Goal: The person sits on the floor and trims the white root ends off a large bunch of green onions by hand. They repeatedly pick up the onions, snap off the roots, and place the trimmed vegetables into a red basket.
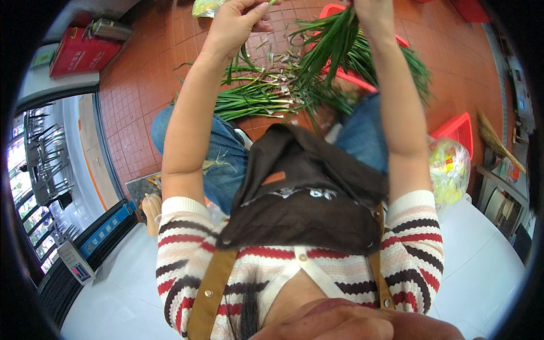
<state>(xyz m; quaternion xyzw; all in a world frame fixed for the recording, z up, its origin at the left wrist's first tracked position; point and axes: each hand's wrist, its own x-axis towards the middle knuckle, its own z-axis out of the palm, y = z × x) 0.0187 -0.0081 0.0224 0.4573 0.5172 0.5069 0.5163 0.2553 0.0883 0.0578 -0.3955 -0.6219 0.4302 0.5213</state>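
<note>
My left hand (242,21) is raised at the top, its thumb and fingers pinching a thin green stalk. To its right, my right hand (369,12) is cut off by the upper edge and grips a bunch of long green leaves (340,42) that hang down. Below them, a pile of trimmed-looking green stalks with white ends (255,100) lies on the tiled floor. Loose peelings and leaf scraps (293,68) are scattered beside that pile. Behind the hanging bunch, a red plastic basket (357,80) holds more long green leaves (412,68).
A clear plastic bag (448,170) and a red basket (461,131) stand at the right, near a straw broom (497,140). A butternut squash (151,210) is at the lower left. A red box (87,51) stands at the upper left, and another bag (206,7) lies at the top.
</note>
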